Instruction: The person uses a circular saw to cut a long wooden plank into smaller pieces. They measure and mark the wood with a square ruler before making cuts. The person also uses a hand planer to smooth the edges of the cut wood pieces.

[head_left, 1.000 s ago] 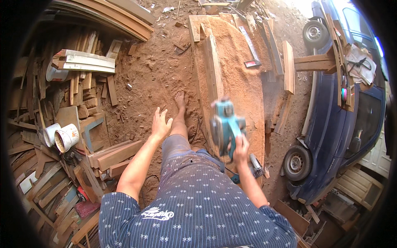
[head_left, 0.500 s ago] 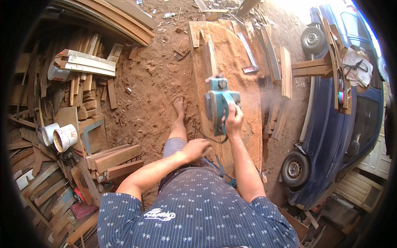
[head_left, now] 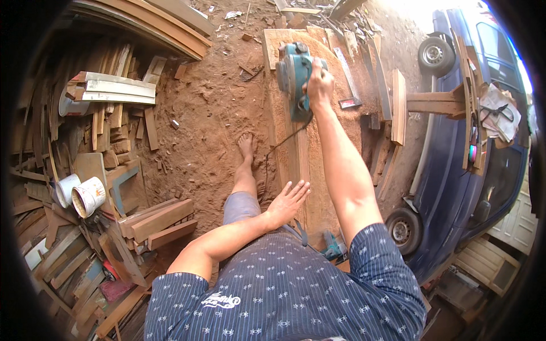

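My right hand [head_left: 319,88] is wrapped round the handle of a teal electric hand planer [head_left: 294,79]. The planer sits on the far part of a long wooden beam [head_left: 298,150], my arm stretched out to it. Its black cord [head_left: 278,145] trails back along the beam's left side. My left hand [head_left: 288,204] holds nothing; its fingers are stretched out over the beam's near end, and whether they touch it I cannot tell. Beneath the beam is a broad wooden work surface [head_left: 324,193], strewn with shavings toward its far end.
A metal try square [head_left: 348,79] lies among the shavings right of the planer. Close to my waist is another teal power tool [head_left: 333,247]. Timber offcuts [head_left: 165,219] and two white buckets [head_left: 88,196] stand left. A blue vehicle [head_left: 455,170] is parked right, behind loose boards [head_left: 398,108].
The planer and my right hand have moved forward along the beam, away from me. My left hand has reached forward and right, its fingers straightening over the wood.
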{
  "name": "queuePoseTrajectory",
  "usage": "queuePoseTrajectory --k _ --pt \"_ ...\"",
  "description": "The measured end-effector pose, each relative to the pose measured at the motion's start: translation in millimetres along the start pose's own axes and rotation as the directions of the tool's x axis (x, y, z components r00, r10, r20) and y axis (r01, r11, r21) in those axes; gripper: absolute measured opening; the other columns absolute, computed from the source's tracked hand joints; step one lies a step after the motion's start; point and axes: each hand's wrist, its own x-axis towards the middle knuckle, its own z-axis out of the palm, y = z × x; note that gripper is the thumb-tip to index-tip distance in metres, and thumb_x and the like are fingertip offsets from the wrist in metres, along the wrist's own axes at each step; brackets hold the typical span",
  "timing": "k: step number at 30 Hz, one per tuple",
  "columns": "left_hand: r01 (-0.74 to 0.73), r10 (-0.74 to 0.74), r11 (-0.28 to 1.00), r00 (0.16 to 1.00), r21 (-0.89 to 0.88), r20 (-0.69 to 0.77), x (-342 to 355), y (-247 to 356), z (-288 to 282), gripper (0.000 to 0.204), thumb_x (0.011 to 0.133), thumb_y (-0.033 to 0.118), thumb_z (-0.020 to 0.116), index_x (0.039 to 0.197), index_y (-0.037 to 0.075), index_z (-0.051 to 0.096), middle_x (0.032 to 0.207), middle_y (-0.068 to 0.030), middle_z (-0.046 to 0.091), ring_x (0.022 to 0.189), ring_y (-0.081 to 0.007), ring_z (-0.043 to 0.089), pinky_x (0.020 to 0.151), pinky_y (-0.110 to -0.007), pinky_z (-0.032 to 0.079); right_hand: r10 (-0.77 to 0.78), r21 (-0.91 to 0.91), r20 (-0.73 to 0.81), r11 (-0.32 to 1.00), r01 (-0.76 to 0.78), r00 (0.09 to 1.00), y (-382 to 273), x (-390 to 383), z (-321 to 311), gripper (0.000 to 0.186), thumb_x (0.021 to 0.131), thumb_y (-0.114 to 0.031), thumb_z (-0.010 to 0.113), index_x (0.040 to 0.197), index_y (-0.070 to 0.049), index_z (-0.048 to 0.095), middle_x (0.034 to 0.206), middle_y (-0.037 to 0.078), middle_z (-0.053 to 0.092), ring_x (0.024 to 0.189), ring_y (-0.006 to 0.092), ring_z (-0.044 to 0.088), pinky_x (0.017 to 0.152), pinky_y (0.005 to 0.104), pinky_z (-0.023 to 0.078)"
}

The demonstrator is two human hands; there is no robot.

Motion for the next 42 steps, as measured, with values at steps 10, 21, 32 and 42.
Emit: queuePoseTrajectory --k 10,21,32,42 --pt "-0.051 0.046 0.967 0.999 -0.249 -0.024 5 -1 -22 0.054 0.094 0.018 0.058 0.145 0.001 0.051 0.152 -0.0179 0.048 0.142 -0.0317 0.044 0.113 -0.050 0.041 0.071 0.128 0.071 0.989 -0.080 0.995 28 -44 -34 0.055 0.101 -0.055 0.058 0.095 -0.001 0.068 0.074 0.009 0.066 0.054 0.0140 0.063 0.048 0.0309 0.049" --pt "-0.085 0.172 0.580 0.985 -0.810 0.020 -31 65 -108 0.040 0.095 0.041 0.068 0.096 0.001 0.073 0.086 -0.0240 0.072 0.084 -0.0432 0.070 0.076 -0.050 0.054 -0.007 -0.042 0.086 0.999 0.011 0.996 159 -388 -202 0.030 0.099 -0.029 0.060 0.100 0.001 0.066 0.079 0.008 0.064 0.076 0.0198 0.061 0.068 0.0366 0.049" --pt "0.070 0.144 0.817 0.937 -0.572 0.320 -18 29 -112 0.038 0.095 0.034 0.060 0.097 -0.001 0.076 0.086 -0.0247 0.072 0.086 -0.0435 0.070 0.082 -0.051 0.054 -0.028 0.146 0.028 0.989 0.024 0.999 129 -280 -134 0.037 0.104 -0.037 0.057 0.088 -0.004 0.061 0.069 0.002 0.060 0.051 0.0099 0.058 0.047 0.0268 0.044" --pt "-0.101 0.100 0.994 0.995 -0.052 -0.009 -2 1 -2 0.071 0.091 0.016 0.052 0.156 -0.004 0.034 0.168 -0.0178 0.026 0.157 -0.0308 0.022 0.126 -0.052 0.022 -0.024 0.031 -0.003 0.999 0.024 1.000 50 -104 -52 0.055 0.104 -0.047 0.051 0.090 0.003 0.067 0.069 0.009 0.066 0.046 0.0129 0.058 0.043 0.0283 0.045"
